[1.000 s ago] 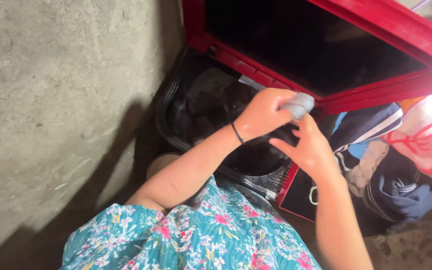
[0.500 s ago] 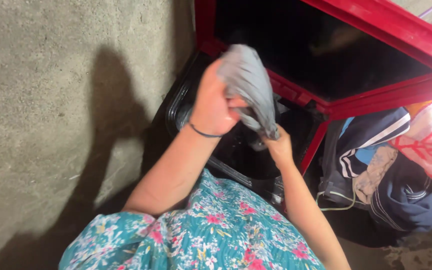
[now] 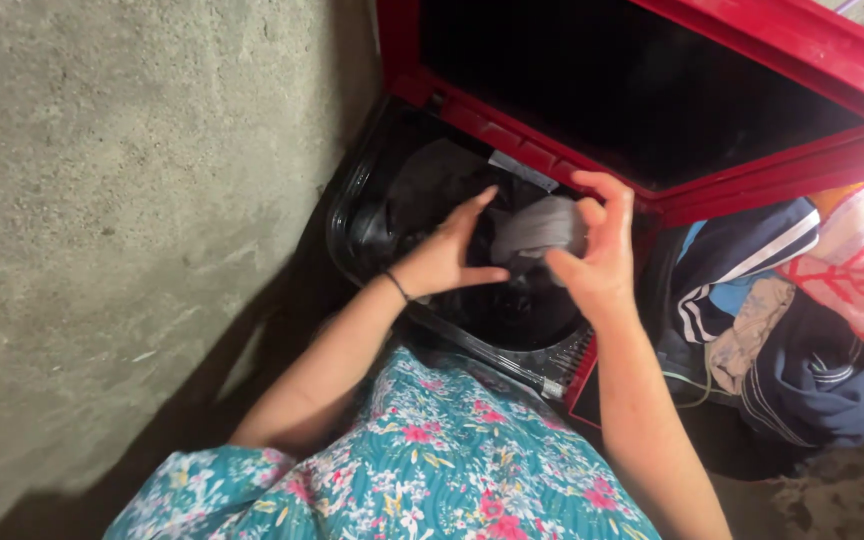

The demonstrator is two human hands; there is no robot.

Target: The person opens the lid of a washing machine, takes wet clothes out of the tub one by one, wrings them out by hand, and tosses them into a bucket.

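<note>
Left hand: we see our left hand over the open tub, fingers spread and stretched toward the grey cloth, the thumb pointing right; it grips nothing, and whether the fingertips touch the cloth we cannot tell. A thin dark band circles the wrist.
Right hand: our right hand is open and curved, fingers arched over the right side of the grey cloth, palm against or just beside it; it is not closed on the cloth.
Grey cloth: we find the grey cloth bunched between the two hands, above the tub's dark opening and just below the red lid's lower edge.
Washing machine tub: the washing machine tub is dark and glossy with a black rim, open at the top; what lies inside is too dark to make out.
Red lid: the red lid stands raised behind the tub, its dark panel framed in red.
Clothes pile: to the right we see a clothes pile, navy fabric with white stripes, blue pieces and a white-and-red item.
Wall: a rough concrete wall fills the left side.
Dress: our teal floral dress shows at the bottom.
</note>
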